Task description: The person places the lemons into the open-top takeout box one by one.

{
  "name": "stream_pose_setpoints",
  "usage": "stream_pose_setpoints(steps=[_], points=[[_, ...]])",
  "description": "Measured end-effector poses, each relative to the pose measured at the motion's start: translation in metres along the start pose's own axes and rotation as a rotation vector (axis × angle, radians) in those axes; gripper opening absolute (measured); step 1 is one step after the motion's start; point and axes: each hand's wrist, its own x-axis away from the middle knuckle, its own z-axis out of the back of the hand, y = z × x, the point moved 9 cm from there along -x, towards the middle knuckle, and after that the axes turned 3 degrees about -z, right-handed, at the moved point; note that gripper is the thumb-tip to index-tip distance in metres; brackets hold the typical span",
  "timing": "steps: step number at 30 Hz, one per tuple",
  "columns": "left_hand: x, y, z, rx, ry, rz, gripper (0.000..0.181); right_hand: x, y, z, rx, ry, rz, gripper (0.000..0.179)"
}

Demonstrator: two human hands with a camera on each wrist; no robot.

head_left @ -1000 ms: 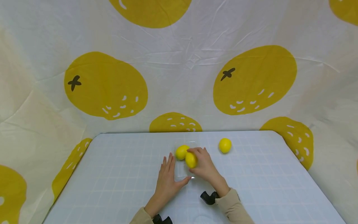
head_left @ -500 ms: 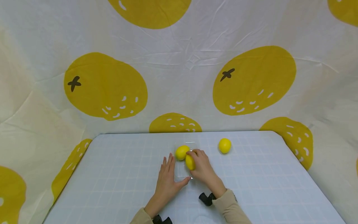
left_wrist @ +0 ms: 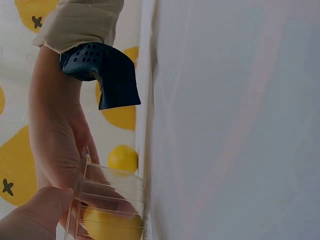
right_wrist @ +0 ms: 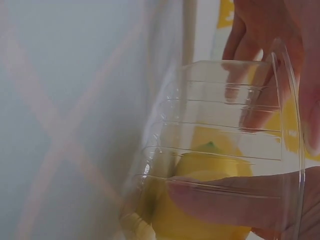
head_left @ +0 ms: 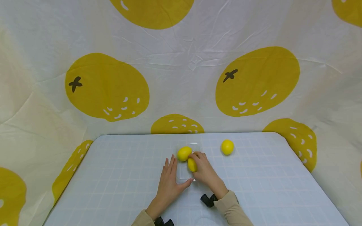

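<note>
A clear plastic box (head_left: 183, 174) with ribbed walls stands mid-table, one lemon (head_left: 184, 153) in its far left part. My right hand (head_left: 205, 170) reaches inside and holds a second lemon (head_left: 192, 165) between thumb and fingers, low in the box. Through the ribbed wall (right_wrist: 230, 114) in the right wrist view, the right thumb (right_wrist: 225, 201) lies across this yellow fruit. My left hand (head_left: 170, 182) rests along the box's left side, fingers straight, thumb out at the near rim. The left wrist view shows the left thumb (left_wrist: 37, 217) at the rim.
A third lemon (head_left: 227, 147) lies on the table at the back right, beyond my right hand. Behind the table's far edge hangs a pale cloth (head_left: 181, 78) printed with big yellow fruit. Black mounts (head_left: 208, 200) sit at both wrists.
My right hand has moved slightly left and down into the box with its lemon, then almost stopped. The left hand has stayed in place.
</note>
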Motion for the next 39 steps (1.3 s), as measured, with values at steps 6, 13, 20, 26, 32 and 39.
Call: stream_pose_setpoints(steps=[6,13,20,26,32,39], points=[[0.000,0.001,0.001,-0.007,0.010,-0.007,0.105,0.000,0.003,-0.002,-0.033,-0.060,-0.047,0.057],[0.000,0.001,0.001,-0.012,0.010,-0.010,0.106,0.000,0.003,-0.002,-0.077,-0.096,-0.047,0.053],[0.000,-0.001,-0.001,-0.019,-0.013,0.007,0.106,-0.001,0.002,0.000,-0.077,-0.055,-0.008,0.052],[0.000,0.000,0.000,-0.013,0.001,-0.004,0.106,-0.001,0.003,0.001,-0.079,-0.061,-0.031,0.052],[0.000,0.002,0.002,-0.020,0.033,-0.039,0.105,0.000,0.002,0.008,-0.088,-0.040,-0.049,0.046],[0.000,0.001,0.001,-0.033,0.024,-0.030,0.106,-0.001,0.002,0.026,-0.152,0.073,-0.016,0.038]])
